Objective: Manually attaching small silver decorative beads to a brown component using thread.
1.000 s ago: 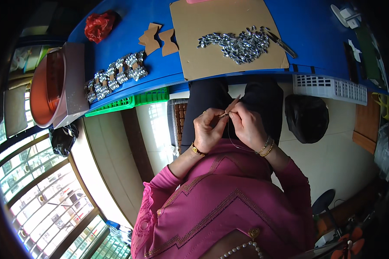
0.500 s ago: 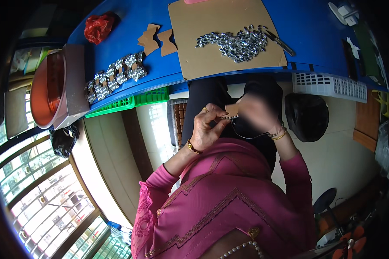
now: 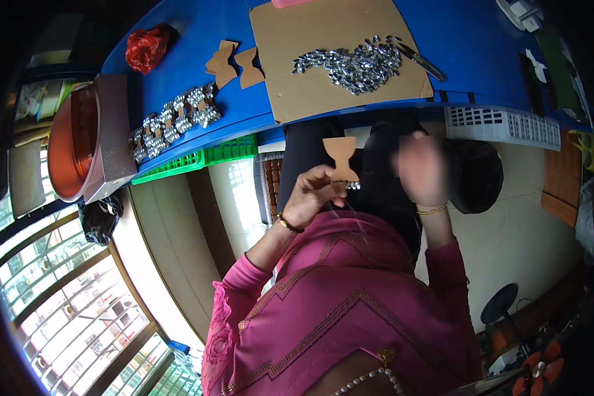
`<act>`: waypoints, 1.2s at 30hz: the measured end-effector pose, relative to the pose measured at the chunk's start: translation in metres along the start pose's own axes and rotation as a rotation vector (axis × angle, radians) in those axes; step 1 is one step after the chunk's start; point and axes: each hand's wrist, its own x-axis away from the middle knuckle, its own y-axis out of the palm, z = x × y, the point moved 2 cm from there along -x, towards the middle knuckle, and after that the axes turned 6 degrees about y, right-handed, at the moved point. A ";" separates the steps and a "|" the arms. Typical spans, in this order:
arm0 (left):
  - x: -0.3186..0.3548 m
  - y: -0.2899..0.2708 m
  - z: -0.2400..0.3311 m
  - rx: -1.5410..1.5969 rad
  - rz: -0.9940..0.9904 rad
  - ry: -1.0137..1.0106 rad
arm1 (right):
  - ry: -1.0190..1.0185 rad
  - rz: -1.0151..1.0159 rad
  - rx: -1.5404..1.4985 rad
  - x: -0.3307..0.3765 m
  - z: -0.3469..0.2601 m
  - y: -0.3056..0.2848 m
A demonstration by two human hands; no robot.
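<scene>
My left hand [image 3: 310, 198] is closed, pinching a notched brown cardboard piece [image 3: 340, 158] upright above my lap. A short row of shiny silver stones [image 3: 354, 185] runs along the card's lower edge, next to my fingertips. Thin pale thread [image 3: 358, 221] trails below that hand across the pink top. Apart from the card, over my right thigh, is my right hand [image 3: 424, 173]; it is smeared, so its fingers and anything in them cannot be made out.
On the blue table [image 3: 244, 109], a cardboard sheet [image 3: 277, 72] bears a pile of silver stones [image 3: 363, 69] and a dark slim tool [image 3: 421, 61]. Further left are notched cards [image 3: 249, 68], stone-covered pieces [image 3: 171, 122] and a red plastic bag [image 3: 146, 49]. A black-lined bin [image 3: 478, 178] stands right.
My right hand has moved right and away from my left hand. The cardboard piece has turned from lying flat between both hands to standing upright in my left hand.
</scene>
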 end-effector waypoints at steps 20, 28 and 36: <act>0.007 -0.013 0.015 -0.271 -0.007 0.009 | -0.397 0.734 0.958 0.143 -0.164 -0.176; 0.019 0.017 0.025 -0.990 -0.252 0.564 | -0.265 -0.335 1.654 0.012 0.019 0.079; 0.018 0.016 0.020 -0.981 -0.284 0.860 | -0.326 -0.490 1.996 0.031 0.024 0.088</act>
